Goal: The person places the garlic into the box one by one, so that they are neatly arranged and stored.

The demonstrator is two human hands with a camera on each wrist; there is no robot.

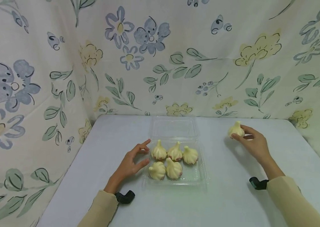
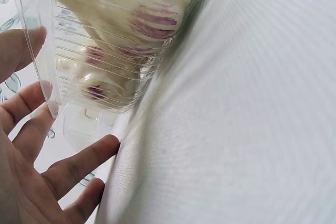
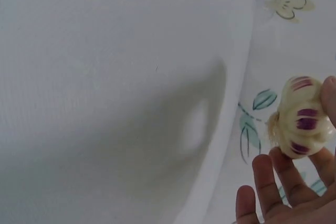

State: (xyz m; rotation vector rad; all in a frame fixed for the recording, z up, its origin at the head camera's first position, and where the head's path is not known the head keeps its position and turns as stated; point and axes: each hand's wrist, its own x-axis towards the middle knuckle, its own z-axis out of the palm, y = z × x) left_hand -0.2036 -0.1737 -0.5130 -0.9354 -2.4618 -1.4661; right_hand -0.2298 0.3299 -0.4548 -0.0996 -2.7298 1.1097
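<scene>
My right hand (image 1: pixel 255 145) holds a garlic bulb (image 1: pixel 236 130) between thumb and fingers, raised above the right side of the table. In the right wrist view, the held garlic (image 3: pixel 303 116) shows purple streaks and its root end. A clear plastic clamshell container (image 1: pixel 197 175) stands with its lid (image 1: pixel 174 127) folded back. Inside, several garlic bulbs (image 1: pixel 174 168) sit in two rows, and the front right part of the tray is bare. My left hand (image 1: pixel 133 160) is at the container's left side, its fingers spread and relaxed. The left wrist view shows fingertips at the container's rim (image 2: pixel 39 72).
A white-covered table (image 1: pixel 225 201) lies under everything. Floral cloth (image 1: pixel 154 78) hangs behind it and along the sides. A black wrist device (image 1: pixel 125 197) sits on the left wrist, another (image 1: pixel 258 183) on the right.
</scene>
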